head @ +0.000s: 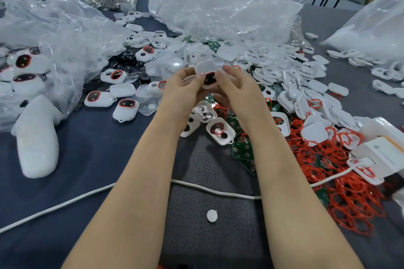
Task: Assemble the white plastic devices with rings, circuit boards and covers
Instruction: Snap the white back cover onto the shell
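Left hand (181,86) and right hand (239,90) pinch white device (209,81), hiding its edges.

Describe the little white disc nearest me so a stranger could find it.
Find the dark textured mat between the forearms. On it, nearer the person than the white cable crossing it, lies the white disc. It sits alone, far from the heaped parts.

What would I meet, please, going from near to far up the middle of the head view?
In order: small white disc, white cable, open white housing, white device held by left hand and right hand, clear plastic bag.
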